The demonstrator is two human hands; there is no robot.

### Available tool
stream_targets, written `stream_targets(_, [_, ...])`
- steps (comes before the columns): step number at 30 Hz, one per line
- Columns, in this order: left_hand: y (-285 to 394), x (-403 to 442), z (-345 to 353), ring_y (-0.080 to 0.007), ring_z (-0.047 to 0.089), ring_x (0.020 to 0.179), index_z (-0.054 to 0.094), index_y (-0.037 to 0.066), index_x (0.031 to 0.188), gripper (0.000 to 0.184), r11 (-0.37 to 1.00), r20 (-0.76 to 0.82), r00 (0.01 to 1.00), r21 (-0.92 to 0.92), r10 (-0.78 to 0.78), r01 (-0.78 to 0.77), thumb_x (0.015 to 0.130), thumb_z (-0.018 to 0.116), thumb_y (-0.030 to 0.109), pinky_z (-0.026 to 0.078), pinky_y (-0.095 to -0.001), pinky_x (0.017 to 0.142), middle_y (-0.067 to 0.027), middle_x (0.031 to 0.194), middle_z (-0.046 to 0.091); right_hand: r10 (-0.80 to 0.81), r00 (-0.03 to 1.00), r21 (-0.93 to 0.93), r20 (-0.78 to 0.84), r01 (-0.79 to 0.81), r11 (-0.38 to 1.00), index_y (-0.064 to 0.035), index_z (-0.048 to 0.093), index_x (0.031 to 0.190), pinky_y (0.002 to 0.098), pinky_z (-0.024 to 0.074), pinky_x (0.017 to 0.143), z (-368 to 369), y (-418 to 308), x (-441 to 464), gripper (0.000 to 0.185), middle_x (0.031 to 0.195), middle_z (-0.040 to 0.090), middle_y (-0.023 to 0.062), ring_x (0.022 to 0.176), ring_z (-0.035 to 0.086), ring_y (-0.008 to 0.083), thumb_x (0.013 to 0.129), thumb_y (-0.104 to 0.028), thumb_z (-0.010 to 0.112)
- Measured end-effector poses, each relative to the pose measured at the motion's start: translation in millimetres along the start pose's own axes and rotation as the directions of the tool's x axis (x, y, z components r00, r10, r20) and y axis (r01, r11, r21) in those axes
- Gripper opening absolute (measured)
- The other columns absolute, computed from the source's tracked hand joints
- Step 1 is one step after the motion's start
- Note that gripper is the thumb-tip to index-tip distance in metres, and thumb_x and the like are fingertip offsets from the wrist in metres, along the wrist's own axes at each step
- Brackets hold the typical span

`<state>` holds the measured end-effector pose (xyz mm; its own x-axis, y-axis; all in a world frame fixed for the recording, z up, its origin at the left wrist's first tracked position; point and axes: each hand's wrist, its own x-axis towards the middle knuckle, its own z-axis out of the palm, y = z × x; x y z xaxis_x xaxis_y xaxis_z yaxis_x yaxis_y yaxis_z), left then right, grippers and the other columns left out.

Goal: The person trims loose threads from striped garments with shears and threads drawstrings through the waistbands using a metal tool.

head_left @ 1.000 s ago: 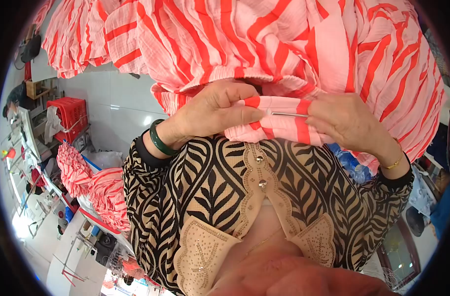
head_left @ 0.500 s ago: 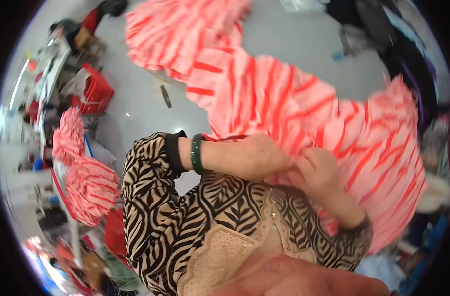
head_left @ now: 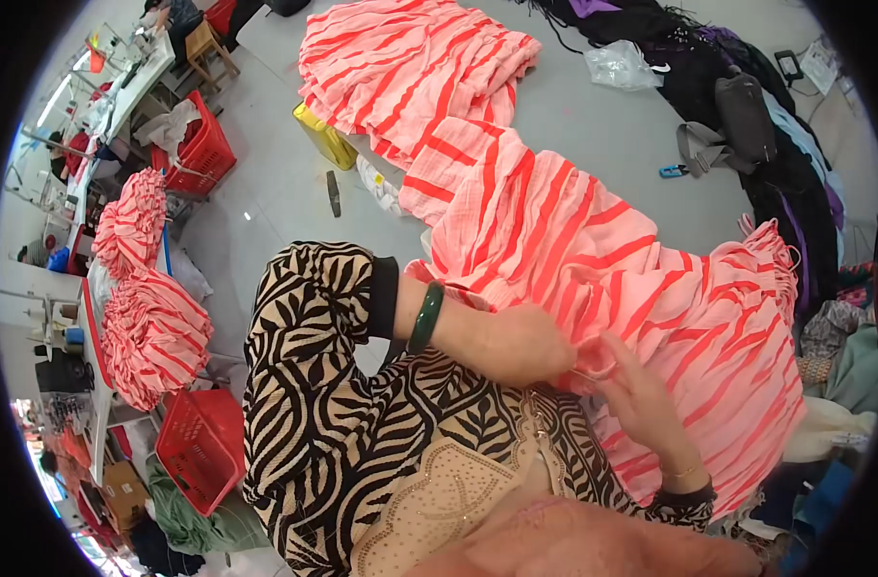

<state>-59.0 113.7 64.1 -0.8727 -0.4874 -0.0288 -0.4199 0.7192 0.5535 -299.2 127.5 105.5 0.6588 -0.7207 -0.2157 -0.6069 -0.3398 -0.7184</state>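
Pink cloth with red stripes (head_left: 554,221) spreads across the middle, gathered at its right end. My left hand (head_left: 527,346), wearing a green bangle at the wrist, is closed around an edge of this cloth in front of my chest. Just right of it, my right hand (head_left: 639,399) has its fingers pinched on the same edge, where a small fold of cloth shows between the two hands. My fingertips are partly hidden. A further pile of the striped cloth (head_left: 410,72) lies at the top.
To the left are red baskets (head_left: 203,462), more striped bundles (head_left: 155,337) and a long work table (head_left: 121,96) with a person seated at its far end. A yellow container (head_left: 325,137) stands behind the cloth. Black fabric (head_left: 795,192) and a grey bag (head_left: 744,120) lie to the right.
The view has shifted and become sharper. My left hand has lowered slightly, and my right hand has moved down a little. Both still hold the striped cloth.
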Motion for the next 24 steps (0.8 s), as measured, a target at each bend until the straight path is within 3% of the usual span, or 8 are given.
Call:
stream_targets(5, [3,-23,1,-0.0347,0.066,0.066,0.058,-0.002,0.089,0.02,0.989,0.066,0.993,0.107,0.097,-0.103,0.077,0.063,0.015,0.051,-0.0442,0.059,-0.0157,0.071,0.065,0.203,0.909,0.572,0.365,-0.391,0.722,-0.0051,0.047,0.136,0.0224,0.0396,0.053,37,21,-5,0.04,0.067,0.052,-0.0044,0.06,0.047,0.0024,0.097,-0.013,0.052])
stream_targets(9, [-15,-48,-8,-0.0349,0.066,0.07,0.058,0.0,0.104,0.027,0.994,-0.018,0.997,-0.079,0.076,-0.077,0.082,0.06,0.016,0.052,-0.0449,0.063,-0.0143,0.073,0.065,0.064,0.998,0.193,0.003,-0.063,0.979,-0.0003,0.062,0.104,0.0299,0.0453,0.056,40,30,-18,0.019,0.066,0.059,0.0128,0.057,0.059,0.0213,0.094,-0.016,0.057])
stream_targets(10, [-14,-49,-14,-0.0337,0.066,0.072,0.063,0.005,0.098,0.022,0.994,0.115,0.987,0.023,-0.11,0.108,0.082,0.059,0.02,0.052,-0.0445,0.064,-0.0141,0.073,0.065,0.062,0.994,0.158,-0.089,-0.047,0.986,0.0011,0.06,0.091,0.0361,0.0454,0.055,41,27,-22,0.019,0.066,0.058,0.0191,0.057,0.06,0.0316,0.091,-0.017,0.061])
stream_targets(13, [-28,-56,-17,-0.0342,0.065,0.071,0.064,0.005,0.088,0.019,0.97,0.105,0.968,0.108,-0.229,0.218,0.082,0.059,0.023,0.052,-0.0441,0.063,-0.0145,0.073,0.065,0.078,0.982,0.027,-0.172,-0.074,0.997,0.0002,0.058,0.085,0.0379,0.0435,0.051,38,34,-34,0.02,0.063,0.058,0.0168,0.053,0.058,0.0308,0.089,-0.018,0.064])
stream_targets(14, [-29,-56,-18,-0.0345,0.065,0.07,0.065,0.006,0.082,0.021,0.965,0.062,0.969,0.124,-0.24,0.231,0.082,0.059,0.025,0.051,-0.0449,0.063,-0.0146,0.071,0.064,0.137,0.985,-0.038,-0.108,-0.142,0.989,-0.0028,0.064,0.1,0.0315,0.0477,0.056,29,30,-38,0.016,0.069,0.064,0.0105,0.061,0.063,0.016,0.09,-0.014,0.058])
stream_targets(17, [-20,-47,-31,-0.0358,0.065,0.077,0.063,0.003,0.09,0.019,0.942,0.249,0.912,-0.003,-0.326,0.337,0.084,0.057,0.02,0.052,-0.0446,0.069,-0.0179,0.081,0.065,0.093,0.964,-0.109,-0.25,-0.124,0.986,-0.0032,0.065,0.098,0.0277,0.0478,0.056,37,46,-44,0.014,0.07,0.067,0.0079,0.063,0.064,0.011,0.087,-0.012,0.063])
stream_targets(20, [-53,-39,0,-0.0373,0.065,0.084,0.061,0.001,0.104,0.026,0.97,-0.001,1.0,-0.243,-0.002,0.002,0.087,0.052,0.019,0.051,-0.044,0.073,-0.0204,0.088,0.066,0.194,0.936,0.011,-0.295,-0.2,0.98,-0.002,0.065,0.095,0.025,0.0475,0.054,34,41,-43,0.013,0.072,0.069,0.0063,0.063,0.064,0.0091,0.085,-0.01,0.066])
stream_targets(24, [-52,-21,0,-0.0386,0.063,0.086,0.057,0.001,0.107,0.023,0.925,0.057,0.998,-0.38,-0.007,0.028,0.09,0.049,0.014,0.049,-0.0431,0.076,-0.0222,0.09,0.063,0.224,0.923,-0.033,-0.313,-0.246,0.969,-0.0007,0.064,0.091,0.023,0.046,0.051,16,10,-36,0.012,0.072,0.069,0.007,0.06,0.065,0.0098,0.086,-0.011,0.066])
